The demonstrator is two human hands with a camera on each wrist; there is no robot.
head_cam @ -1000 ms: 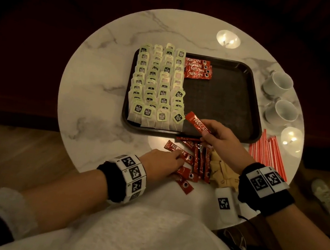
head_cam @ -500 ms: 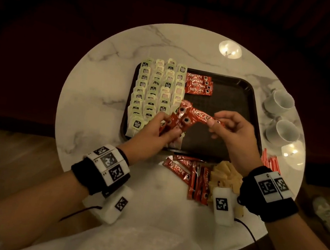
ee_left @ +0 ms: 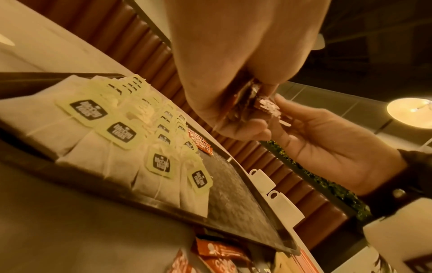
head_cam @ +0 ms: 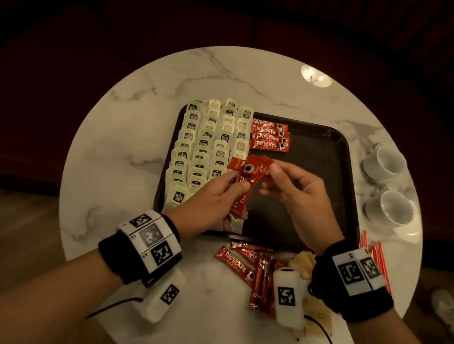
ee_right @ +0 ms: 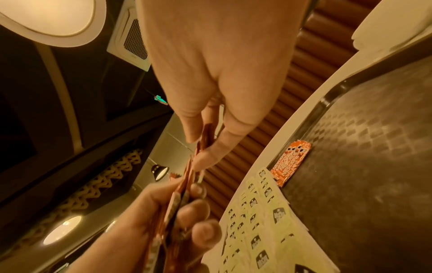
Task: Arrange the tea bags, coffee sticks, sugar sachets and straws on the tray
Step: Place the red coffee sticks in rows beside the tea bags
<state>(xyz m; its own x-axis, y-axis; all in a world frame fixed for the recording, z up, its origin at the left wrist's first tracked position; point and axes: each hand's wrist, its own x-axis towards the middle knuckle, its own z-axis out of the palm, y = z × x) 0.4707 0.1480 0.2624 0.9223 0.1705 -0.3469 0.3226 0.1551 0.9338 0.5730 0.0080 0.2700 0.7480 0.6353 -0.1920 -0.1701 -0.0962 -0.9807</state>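
Observation:
Above the dark tray [head_cam: 333,162] both hands hold a small bunch of red coffee sticks [head_cam: 244,182]. My left hand [head_cam: 217,190] grips the bunch from the left with thumb and fingers. My right hand [head_cam: 290,188] pinches its upper end between thumb and forefinger. Rows of pale green tea bags [head_cam: 209,146] fill the tray's left part, and a few coffee sticks [head_cam: 271,135] lie at its back, beside them. More coffee sticks [head_cam: 250,267] and tan sugar sachets [head_cam: 301,264] lie on the table in front of the tray. Red straws [head_cam: 376,255] lie by my right wrist.
The round marble table [head_cam: 140,160] carries two white cups [head_cam: 385,164] on saucers at the right of the tray. Light spots glare at the table's back [head_cam: 316,76]. White sensor packs hang under both wrists. A dark padded bench stands behind the table.
My left hand lifted coffee sticks off the table and brought them over the tray. My right hand moved its stick to meet them, and both hands now hold the bunch together.

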